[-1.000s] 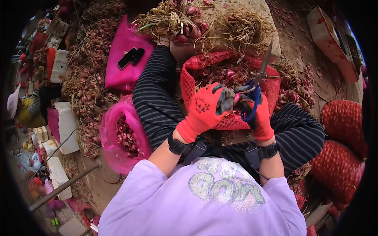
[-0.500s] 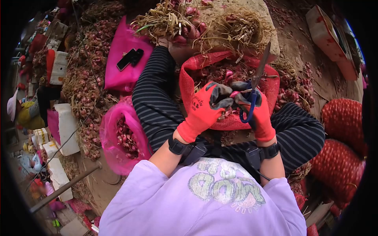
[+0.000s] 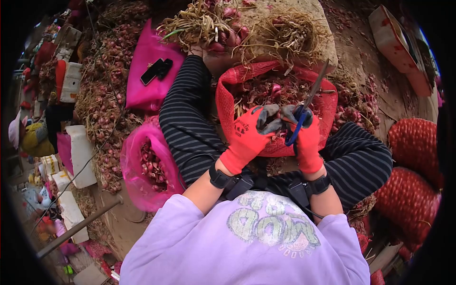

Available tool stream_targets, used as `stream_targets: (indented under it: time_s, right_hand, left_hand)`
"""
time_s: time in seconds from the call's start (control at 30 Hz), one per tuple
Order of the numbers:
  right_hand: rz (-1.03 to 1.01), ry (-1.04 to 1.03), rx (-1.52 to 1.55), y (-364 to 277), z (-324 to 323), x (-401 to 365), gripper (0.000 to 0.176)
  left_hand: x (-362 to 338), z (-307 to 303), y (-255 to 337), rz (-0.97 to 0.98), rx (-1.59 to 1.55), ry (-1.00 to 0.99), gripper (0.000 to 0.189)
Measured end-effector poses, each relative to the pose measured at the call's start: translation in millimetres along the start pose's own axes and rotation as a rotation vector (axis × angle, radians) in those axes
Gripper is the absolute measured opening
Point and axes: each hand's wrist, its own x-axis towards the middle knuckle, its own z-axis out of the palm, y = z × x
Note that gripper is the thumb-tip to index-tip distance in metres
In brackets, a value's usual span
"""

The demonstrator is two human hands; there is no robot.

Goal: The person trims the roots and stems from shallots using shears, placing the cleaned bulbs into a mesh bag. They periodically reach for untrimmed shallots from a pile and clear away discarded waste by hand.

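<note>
My right hand [image 3: 305,132], in a red glove with dark grey palm and fingers, grips blue-handled scissors [image 3: 296,127]. Their long metal blades point up and away to the right. Close beside it, my left hand [image 3: 253,132], gloved the same way, has its fingers curled inward toward the right fingertips. Whatever lies between those fingertips is mostly hidden. Both hands are over the near side of a red mesh sack [image 3: 230,97], which stands open between my legs with loose shallots [image 3: 276,89] and dry skins inside.
Bunched shallots [image 3: 216,46] with dried stalks lie on a block [image 3: 327,28] beyond the sack. A pink bag [image 3: 130,164] of shallots sits left, near a phone [image 3: 151,72] on pink plastic. Full red sacks [image 3: 411,204] stand right. Another person [image 3: 35,135] is at far left.
Both hands have shifted slightly and turned, and the scissors tilt a little more to the right. The pink shallot seen between the fingertips earlier no longer shows there.
</note>
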Motion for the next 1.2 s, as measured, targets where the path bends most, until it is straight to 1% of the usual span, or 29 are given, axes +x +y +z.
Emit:
stream_targets:
  time_s: [0.03, 0.13, 0.23, 0.27, 0.33, 0.37, 0.47, 0.5, 0.53, 0.6, 0.63, 0.7, 0.73, 0.8, 0.83, 0.9, 0.93, 0.97, 1.03, 1.07, 1.1, 1.13, 1.17, 1.2]
  right_hand:
    - [-0.057, 0.016, -0.073, -4, 4, -1, 0.018]
    - [0.019, -0.051, 0.143, -15, 9, -1, 0.019]
    - [0.012, -0.091, 0.095, -13, 5, -1, 0.021]
    - [0.085, -0.131, 0.224, -16, 5, -2, 0.022]
    - [0.231, -0.217, 0.477, -31, 5, -2, 0.023]
    - [0.249, -0.200, 0.492, -35, 5, 0, 0.024]
    - [0.295, -0.159, 0.504, -34, 6, 2, 0.026]
    - [0.294, -0.161, 0.481, -29, 4, 4, 0.026]
    - [0.292, -0.162, 0.457, -26, 2, 5, 0.026]
    - [0.172, -0.151, 0.273, -25, 3, 1, 0.026]
    - [0.112, -0.147, 0.178, -26, 3, 1, 0.026]
    - [-0.165, -0.172, -0.063, -18, 4, 2, 0.028]
    - [-0.303, -0.181, -0.180, -15, 5, 2, 0.029]
    - [-0.212, -0.189, -0.052, -16, 12, 0, 0.029]
    - [-0.166, -0.192, 0.010, -18, 16, -2, 0.030]
    - [-0.040, -0.165, 0.081, -27, 20, -4, 0.029]
    - [-0.038, -0.142, 0.104, -24, 18, -4, 0.028]
    - [-0.035, -0.121, 0.128, -18, 14, -5, 0.028]
    - [0.000, -0.107, 0.195, -11, 9, -5, 0.027]
    - [-0.131, -0.168, 0.015, -6, 6, -1, 0.028]
    - [-0.263, -0.226, -0.165, -3, 4, 6, 0.028]
    - [-0.390, -0.282, -0.346, -2, 4, 8, 0.029]
    - [-0.398, -0.306, -0.374, -4, 4, 4, 0.033]
    - [-0.253, -0.253, -0.190, -13, 11, -1, 0.034]
  left_hand:
    - [1, -1, 3, 0.002, 0.013, -0.005, 0.037]
    - [2, 0, 0, 0.015, 0.037, 0.005, 0.029]
    - [7, 1, -7, -0.016, 0.021, 0.065, 0.022]
    - [9, 1, -10, -0.035, 0.011, 0.091, 0.020]
    - [15, -1, -40, -0.161, -0.187, 0.109, 0.020]
    - [17, -3, -52, -0.219, -0.287, 0.117, 0.020]
    - [16, -11, -41, -0.171, -0.354, 0.017, 0.023]
    - [16, -12, -34, -0.128, -0.338, -0.007, 0.028]
    - [14, -11, -28, -0.172, -0.398, 0.020, 0.029]
    - [9, -9, -19, -0.262, -0.522, 0.077, 0.031]
    - [5, -11, -21, -0.377, -0.694, -0.013, 0.031]
    - [-2, -21, -26, -0.604, -1.033, -0.196, 0.033]
    - [-5, -20, -22, -0.551, -0.938, -0.199, 0.032]
    - [-6, -11, -8, -0.445, -0.747, -0.209, 0.030]
    - [-9, -2, -23, -0.497, -0.952, -0.100, 0.032]
    - [-13, 2, -23, -0.384, -0.860, 0.026, 0.033]
    - [-14, 3, -22, -0.328, -0.813, 0.091, 0.033]
    - [-11, 0, -28, -0.306, -0.846, 0.005, 0.035]
    - [-10, -3, -12, -0.373, -0.909, 0.007, 0.034]
    - [-9, -3, -5, -0.406, -0.940, 0.006, 0.034]
    - [-7, 1, -13, -0.502, -0.895, -0.048, 0.035]
    - [-8, 2, -16, -0.496, -0.880, -0.042, 0.035]
    - [-9, 2, -19, -0.489, -0.865, -0.036, 0.036]
    - [-9, 0, -20, -0.481, -0.850, -0.030, 0.037]
